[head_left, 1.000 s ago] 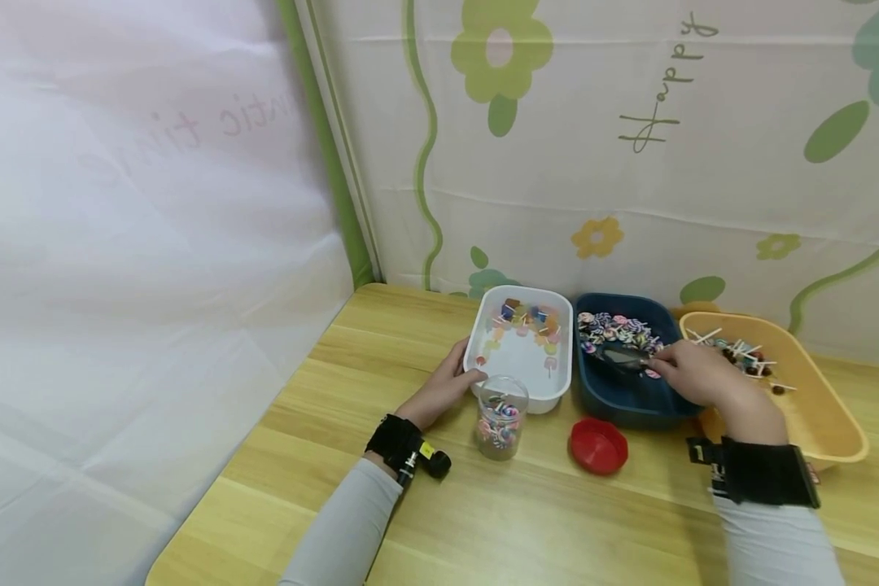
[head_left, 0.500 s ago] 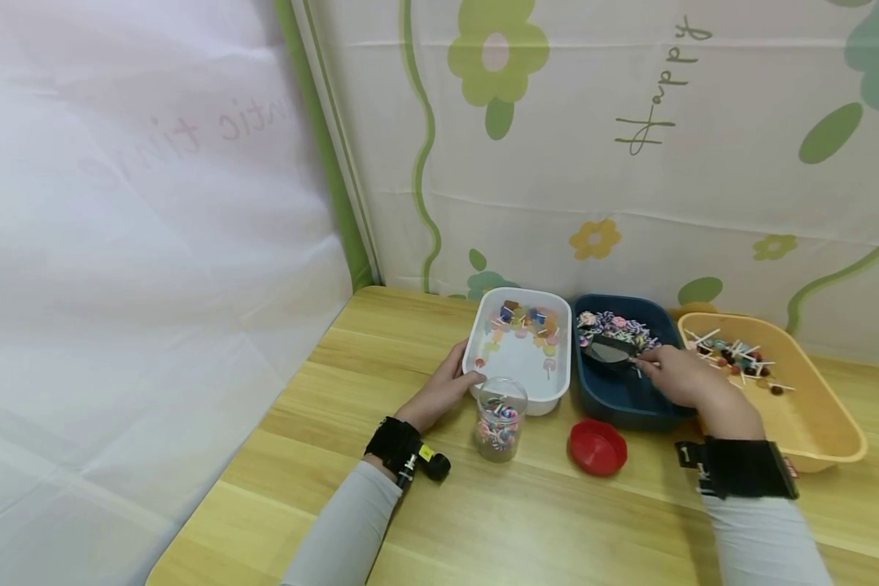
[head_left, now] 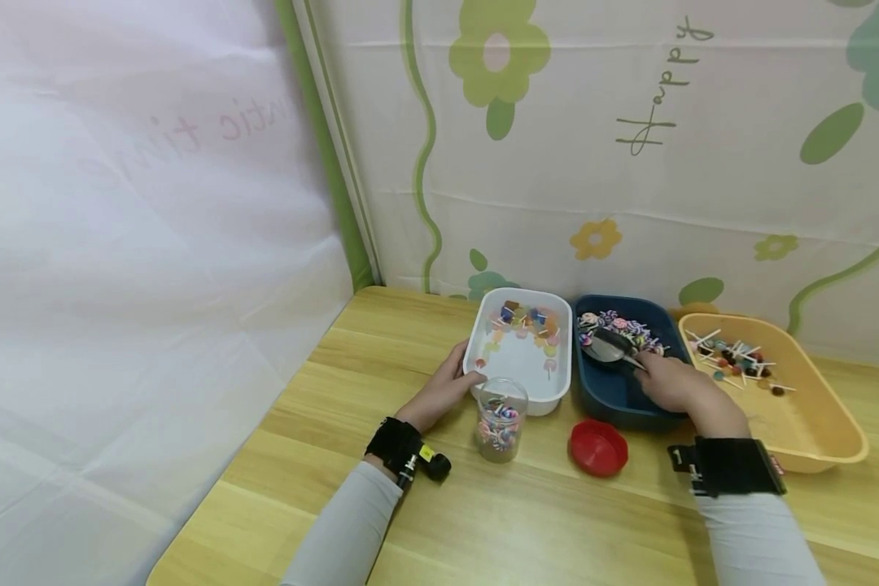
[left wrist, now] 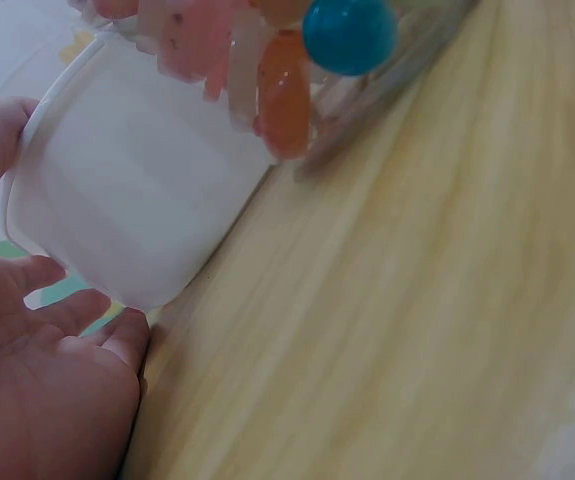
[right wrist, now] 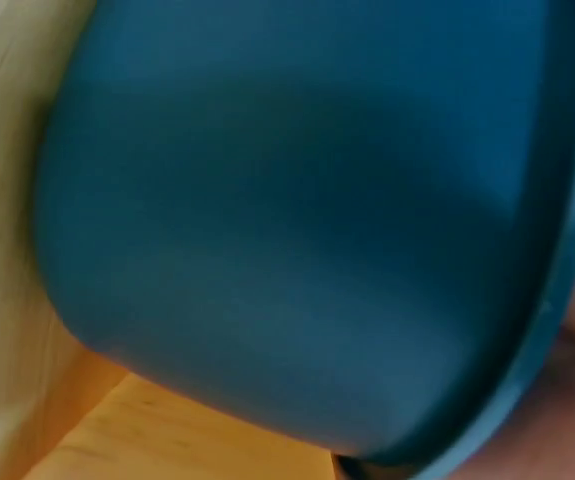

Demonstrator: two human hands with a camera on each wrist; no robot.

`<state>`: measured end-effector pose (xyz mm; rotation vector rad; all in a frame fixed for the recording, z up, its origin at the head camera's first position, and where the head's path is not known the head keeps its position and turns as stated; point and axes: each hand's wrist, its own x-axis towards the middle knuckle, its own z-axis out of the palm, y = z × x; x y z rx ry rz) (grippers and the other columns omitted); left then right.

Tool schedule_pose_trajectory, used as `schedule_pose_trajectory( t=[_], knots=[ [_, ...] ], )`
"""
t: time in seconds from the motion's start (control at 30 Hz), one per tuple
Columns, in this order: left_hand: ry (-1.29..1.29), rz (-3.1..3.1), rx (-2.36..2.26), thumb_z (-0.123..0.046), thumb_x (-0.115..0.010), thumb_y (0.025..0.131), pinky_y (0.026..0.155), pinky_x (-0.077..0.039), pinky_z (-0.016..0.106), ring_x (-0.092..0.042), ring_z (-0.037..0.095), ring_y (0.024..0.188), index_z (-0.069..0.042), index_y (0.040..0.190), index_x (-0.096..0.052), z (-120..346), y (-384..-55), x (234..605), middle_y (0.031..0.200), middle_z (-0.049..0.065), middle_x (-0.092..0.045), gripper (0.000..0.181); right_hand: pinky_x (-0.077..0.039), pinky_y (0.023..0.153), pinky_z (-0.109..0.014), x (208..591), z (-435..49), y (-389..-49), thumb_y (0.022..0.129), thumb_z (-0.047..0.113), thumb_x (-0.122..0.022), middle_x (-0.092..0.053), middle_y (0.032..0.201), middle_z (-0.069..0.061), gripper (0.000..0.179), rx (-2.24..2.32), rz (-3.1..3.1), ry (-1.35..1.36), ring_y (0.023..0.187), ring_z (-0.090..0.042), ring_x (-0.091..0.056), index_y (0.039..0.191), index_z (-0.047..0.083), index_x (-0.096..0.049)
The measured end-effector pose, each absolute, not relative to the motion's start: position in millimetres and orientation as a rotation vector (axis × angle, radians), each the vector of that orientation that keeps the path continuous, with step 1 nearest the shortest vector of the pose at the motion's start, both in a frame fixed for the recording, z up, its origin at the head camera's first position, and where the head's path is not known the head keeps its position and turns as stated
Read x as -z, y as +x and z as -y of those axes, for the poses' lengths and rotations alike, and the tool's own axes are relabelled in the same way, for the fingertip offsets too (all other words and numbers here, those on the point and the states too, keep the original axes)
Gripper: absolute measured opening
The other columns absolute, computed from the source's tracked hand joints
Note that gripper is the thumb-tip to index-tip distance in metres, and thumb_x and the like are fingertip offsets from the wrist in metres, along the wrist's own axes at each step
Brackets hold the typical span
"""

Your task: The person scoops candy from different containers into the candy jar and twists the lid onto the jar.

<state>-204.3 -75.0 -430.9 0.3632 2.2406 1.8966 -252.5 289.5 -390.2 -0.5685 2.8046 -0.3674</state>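
My left hand [head_left: 443,389] holds the front left corner of a white bin [head_left: 526,399]. In the left wrist view its thumb lies on the rim and its fingers are against the outer wall. The bin has small translucent lollipops in it. Just in front stands a clear cup [head_left: 514,392], partly filled with swirl-patterned lollipops. My right hand [head_left: 677,384] grips the handle of a scoop [head_left: 606,347] inside the dark blue bin [head_left: 623,411]. The scoop touches a pile of swirl lollipops [head_left: 633,330]. The right wrist view shows mostly the blue bin's outer wall [right wrist: 297,220].
Right of the blue bin, a yellow bin [head_left: 798,415] contains several dark and coloured lollipops with white sticks. A red lid [head_left: 598,448] lies on the wooden table [head_left: 557,529] before the blue bin. A patterned curtain [head_left: 527,179] hangs behind.
My right hand has shifted left and slightly toward me, and the scoop in it has turned among the swirl lollipops. The left hand and the cup stay in place.
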Motion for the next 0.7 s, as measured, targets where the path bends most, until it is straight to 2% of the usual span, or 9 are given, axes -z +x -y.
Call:
schedule_pose_trajectory(
  t=[0.1, 0.2, 0.27, 0.47, 0.7],
  knots=[
    [0.379, -2.224, -1.908, -0.025, -0.058, 0.092, 0.108, -0.025, 0.035, -0.022, 0.019, 0.135, -0.013, 0.15, -0.012, 76, -205, 432, 0.152, 0.011, -0.02, 0.075, -0.046, 0.068, -0.048, 391, -294, -251, 0.095, 0.012, -0.044, -0.056, 0.096, -0.024, 0.029, 0.429, -2.811, -0.635, 0.083, -0.033, -0.054, 0.116, -0.008, -0.045],
    [0.384, -2.216, -1.91, -0.025, -0.058, 0.092, 0.108, -0.026, 0.035, -0.023, 0.019, 0.134, -0.013, 0.15, -0.012, 76, -205, 432, 0.152, 0.011, -0.02, 0.075, -0.045, 0.068, -0.047, 390, -300, -250, 0.094, 0.01, -0.047, -0.055, 0.09, -0.017, 0.022, 0.533, -2.816, -0.725, 0.079, -0.03, -0.052, 0.11, -0.005, -0.046],
    [0.385, -2.217, -1.907, -0.025, -0.057, 0.092, 0.108, -0.026, 0.035, -0.022, 0.02, 0.135, -0.013, 0.15, -0.012, 76, -205, 432, 0.152, 0.012, -0.02, 0.075, -0.044, 0.069, -0.047, 389, -305, -250, 0.094, 0.01, -0.048, -0.054, 0.089, -0.015, 0.018, 0.599, -2.81, -0.775, 0.08, -0.03, -0.052, 0.106, -0.004, -0.048],
    [0.38, -2.222, -1.897, -0.025, -0.057, 0.092, 0.108, -0.026, 0.035, -0.023, 0.018, 0.134, -0.012, 0.15, -0.012, 76, -205, 430, 0.152, 0.011, -0.02, 0.075, -0.044, 0.075, -0.047, 381, -320, -245, 0.098, 0.015, -0.046, -0.054, 0.099, -0.014, 0.024, 0.745, -2.771, -0.812, 0.089, -0.03, -0.049, 0.113, -0.003, -0.052],
    [0.361, -2.235, -1.889, -0.025, -0.058, 0.092, 0.108, -0.026, 0.034, -0.024, 0.016, 0.134, -0.012, 0.15, -0.012, 75, -208, 436, 0.152, 0.011, -0.02, 0.076, -0.044, 0.063, -0.036, 366, -327, -235, 0.099, 0.025, -0.047, -0.053, 0.092, -0.012, 0.023, 0.959, -2.765, -0.803, 0.076, -0.026, -0.05, 0.111, 0.008, -0.055]
  ],
)
